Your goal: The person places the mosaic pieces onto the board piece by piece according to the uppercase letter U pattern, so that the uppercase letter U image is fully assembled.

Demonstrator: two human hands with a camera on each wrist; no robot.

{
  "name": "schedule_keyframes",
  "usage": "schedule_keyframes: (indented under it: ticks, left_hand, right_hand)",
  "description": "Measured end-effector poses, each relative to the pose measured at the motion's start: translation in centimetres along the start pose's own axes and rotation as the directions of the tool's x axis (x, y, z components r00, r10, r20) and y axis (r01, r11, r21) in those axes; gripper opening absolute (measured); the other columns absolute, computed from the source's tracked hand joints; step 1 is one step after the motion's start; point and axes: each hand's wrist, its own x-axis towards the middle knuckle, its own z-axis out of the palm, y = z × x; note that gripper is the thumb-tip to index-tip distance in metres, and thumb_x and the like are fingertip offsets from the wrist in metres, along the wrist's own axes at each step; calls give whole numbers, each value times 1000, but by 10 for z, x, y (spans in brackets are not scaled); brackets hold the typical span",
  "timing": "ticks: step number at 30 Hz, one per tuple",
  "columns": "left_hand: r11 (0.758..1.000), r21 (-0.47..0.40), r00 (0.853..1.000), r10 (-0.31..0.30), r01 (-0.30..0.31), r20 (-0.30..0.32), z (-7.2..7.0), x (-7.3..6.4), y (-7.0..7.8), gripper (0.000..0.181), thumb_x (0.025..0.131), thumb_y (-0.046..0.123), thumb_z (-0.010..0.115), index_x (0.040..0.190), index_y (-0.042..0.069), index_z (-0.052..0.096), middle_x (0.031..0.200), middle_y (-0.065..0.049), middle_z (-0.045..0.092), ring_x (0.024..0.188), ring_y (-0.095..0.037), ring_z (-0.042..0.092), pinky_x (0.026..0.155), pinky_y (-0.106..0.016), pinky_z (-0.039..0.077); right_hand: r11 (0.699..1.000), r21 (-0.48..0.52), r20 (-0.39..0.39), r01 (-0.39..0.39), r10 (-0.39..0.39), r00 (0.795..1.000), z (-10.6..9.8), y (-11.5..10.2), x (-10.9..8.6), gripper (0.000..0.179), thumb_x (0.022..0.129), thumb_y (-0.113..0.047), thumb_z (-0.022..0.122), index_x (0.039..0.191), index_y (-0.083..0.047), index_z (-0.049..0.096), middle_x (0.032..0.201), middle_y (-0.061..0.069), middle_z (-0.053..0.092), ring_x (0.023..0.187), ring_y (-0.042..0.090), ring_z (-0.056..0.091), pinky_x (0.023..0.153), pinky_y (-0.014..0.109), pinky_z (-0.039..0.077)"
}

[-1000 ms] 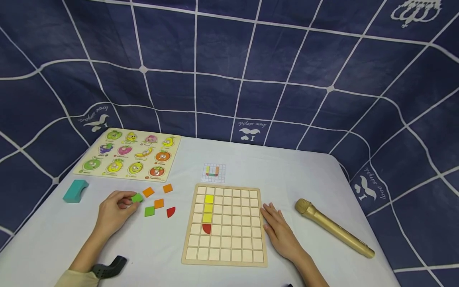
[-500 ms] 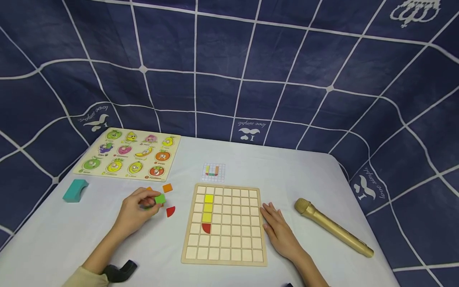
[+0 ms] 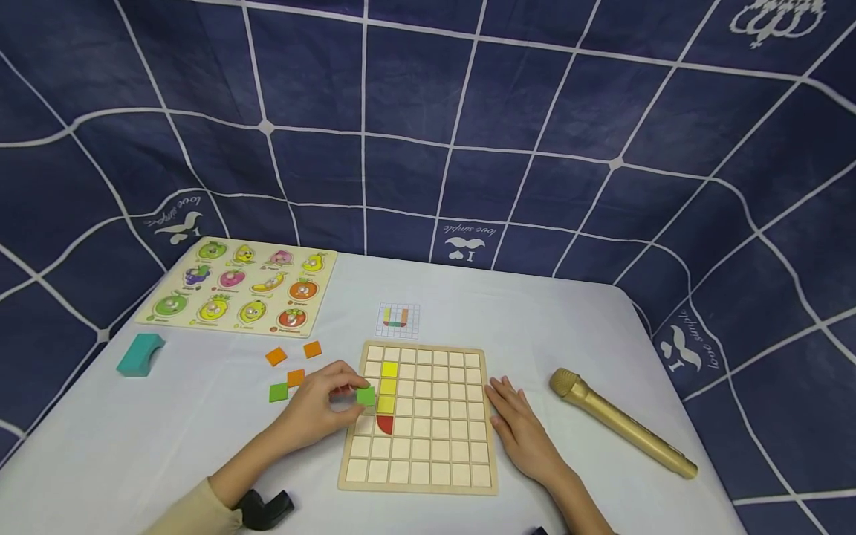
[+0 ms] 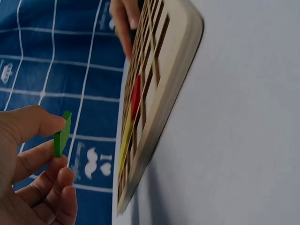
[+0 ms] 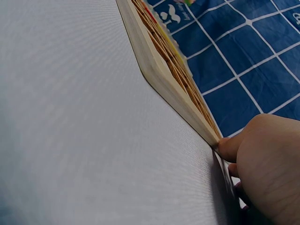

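My left hand (image 3: 314, 409) pinches a green square tile (image 3: 365, 396) between thumb and fingers. In the left wrist view the tile (image 4: 64, 133) is tilted on edge, apart from the wooden grid board (image 4: 164, 108). From the head view it overlaps the left columns of that board (image 3: 417, 489). Several yellow square tiles (image 3: 388, 386) form a column in the grid, with a red quarter-circle tile (image 3: 385, 424) below them. My right hand (image 3: 524, 438) lies on the table with fingertips at the board's right edge; in the right wrist view the hand (image 5: 272, 164) touches the board's side.
Left of the board lie several orange tiles (image 3: 276, 357) and another green tile (image 3: 278, 392). A small pattern card (image 3: 398, 321) sits behind the board. Further out are a fruit puzzle (image 3: 241, 290), a teal arch block (image 3: 140, 355) and a gold microphone (image 3: 622, 423).
My left hand has carried the green tile rightward from the loose tiles to above the board's left side. It now covers the loose red quarter-circle tile. The right hand has stayed in place.
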Motion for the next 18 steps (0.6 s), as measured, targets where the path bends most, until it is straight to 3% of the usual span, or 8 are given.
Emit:
schedule_keyframes:
  ticks: [4, 11, 18]
  left_hand:
    - [998, 28, 997, 46, -47, 57, 18, 3, 6, 28, 67, 11, 79, 93, 18, 69, 89, 14, 55, 79, -9, 53, 68, -26, 46]
    - [984, 126, 988, 112, -125, 105, 41, 8, 9, 26, 65, 19, 81, 89, 19, 71, 82, 15, 52, 77, -5, 45, 66, -22, 39]
    - [984, 132, 982, 96, -118, 163, 48, 12, 12, 23, 66, 20, 80, 87, 18, 72, 78, 12, 52, 74, -5, 42, 63, -21, 37]
  right_hand:
    - [1000, -7, 0, 6, -6, 1000, 0, 1, 0, 46, 92, -9, 55, 136, -1, 43, 144, 11, 34, 136, 27, 22, 107, 45, 14]
    - [1000, -9, -2, 7, -7, 1000, 0, 0, 0, 46, 92, -9, 55, 135, -1, 44, 144, 11, 34, 135, 27, 23, 108, 44, 14]
    - [1000, -11, 0, -3, 3, 1000, 0, -1, 1, 46, 91, -8, 55, 135, -1, 44, 144, 11, 34, 136, 26, 23, 108, 43, 13]
